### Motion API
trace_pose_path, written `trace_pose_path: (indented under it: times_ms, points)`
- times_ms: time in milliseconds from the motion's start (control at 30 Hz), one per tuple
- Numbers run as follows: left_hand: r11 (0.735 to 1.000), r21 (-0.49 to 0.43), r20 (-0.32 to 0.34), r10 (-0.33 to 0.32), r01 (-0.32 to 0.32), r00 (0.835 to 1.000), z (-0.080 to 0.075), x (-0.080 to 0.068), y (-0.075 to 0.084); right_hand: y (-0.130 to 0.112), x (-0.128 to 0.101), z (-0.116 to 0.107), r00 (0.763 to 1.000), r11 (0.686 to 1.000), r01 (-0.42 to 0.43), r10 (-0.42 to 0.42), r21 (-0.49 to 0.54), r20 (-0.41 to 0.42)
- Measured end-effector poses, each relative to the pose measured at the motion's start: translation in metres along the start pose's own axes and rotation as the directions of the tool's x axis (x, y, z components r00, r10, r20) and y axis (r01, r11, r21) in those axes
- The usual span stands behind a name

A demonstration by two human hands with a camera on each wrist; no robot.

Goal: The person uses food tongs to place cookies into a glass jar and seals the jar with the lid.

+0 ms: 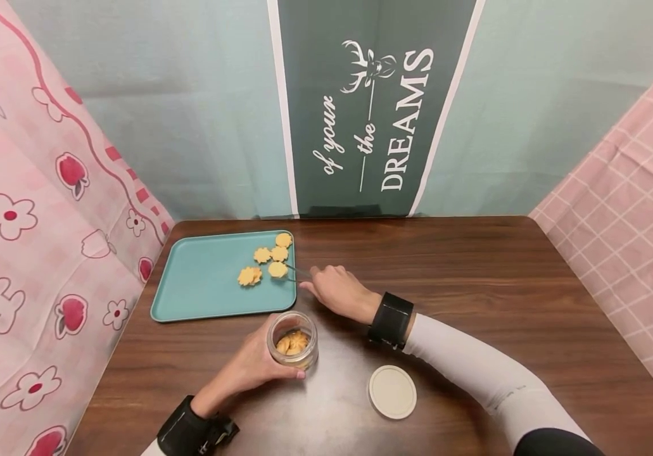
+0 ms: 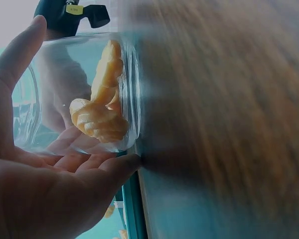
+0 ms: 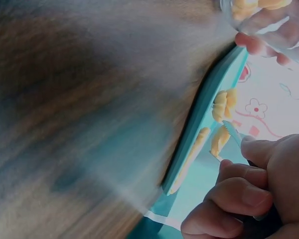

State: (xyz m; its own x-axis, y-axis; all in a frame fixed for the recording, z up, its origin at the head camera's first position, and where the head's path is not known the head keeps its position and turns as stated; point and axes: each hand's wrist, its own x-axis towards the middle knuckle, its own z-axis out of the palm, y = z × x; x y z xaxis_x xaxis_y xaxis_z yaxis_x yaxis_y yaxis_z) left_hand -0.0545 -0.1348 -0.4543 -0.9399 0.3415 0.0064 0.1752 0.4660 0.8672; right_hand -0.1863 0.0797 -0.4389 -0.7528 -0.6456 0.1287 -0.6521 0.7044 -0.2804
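our left grip curled at six o'clock, our right grip pinched, reaching toward ten o'clock

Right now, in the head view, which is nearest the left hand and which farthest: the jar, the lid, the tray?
1. Jar: held in the left hand.
2. Lid: on the table, to the hand's right.
3. Tray: beyond the jar, at the table's left; close to the lid's rank.

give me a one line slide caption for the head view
Left hand grips an open glass jar of cookies while the right hand holds tongs at a cookie on the teal tray.
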Motion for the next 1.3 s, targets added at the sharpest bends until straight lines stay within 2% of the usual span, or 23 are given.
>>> trace_pose_path:
  times_ms: [467,1300]
  points:
    - [1.000,-0.013,0.002,0.016,-0.016,1.000,0.001,0.000,-0.001,-0.003,-0.011,-0.016,0.999,0.999,0.021,-0.022,-0.032,-0.041]
    - [1.000,-0.023,0.008,-0.010,0.010,1.000,-0.001,0.000,0.001,-0.007,-0.036,-0.048,0.993,0.996,0.069,-0.074,-0.053,-0.089]
